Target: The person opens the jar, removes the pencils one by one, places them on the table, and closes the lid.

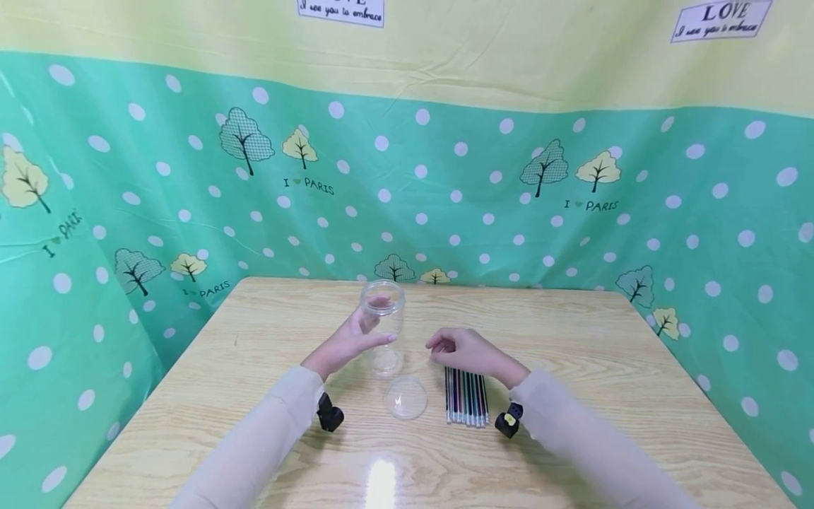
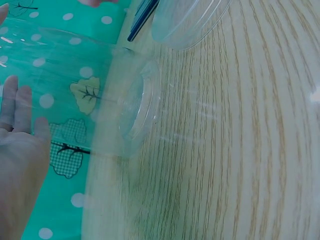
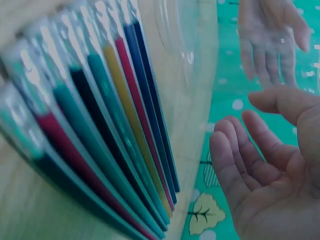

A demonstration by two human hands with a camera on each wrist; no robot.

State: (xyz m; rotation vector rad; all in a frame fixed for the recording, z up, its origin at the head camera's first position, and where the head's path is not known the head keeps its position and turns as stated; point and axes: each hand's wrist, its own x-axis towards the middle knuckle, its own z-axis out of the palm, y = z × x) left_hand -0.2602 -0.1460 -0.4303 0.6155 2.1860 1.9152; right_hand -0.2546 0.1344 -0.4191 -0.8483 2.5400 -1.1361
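Note:
A clear, lidless jar (image 1: 386, 325) stands upright left of the table's middle, its see-through base also showing in the left wrist view. My left hand (image 1: 356, 341) holds it from the left, thumb on the near side and fingers round the far side. Whether its base touches the table I cannot tell. Close in front lies a round clear lid (image 1: 405, 397). Several slim striped pencils (image 1: 467, 399) lie side by side to the right, silvery ends toward me. Above their far ends hovers my right hand (image 1: 469, 350), fingers loosely bent, nothing in it (image 3: 270, 155).
The wooden table (image 1: 540, 318) runs back to a green and yellow curtain (image 1: 445, 162) printed with dots and trees. Black wrist cameras sit under both sleeves, one by the left sleeve (image 1: 251, 438) and one near the pencils.

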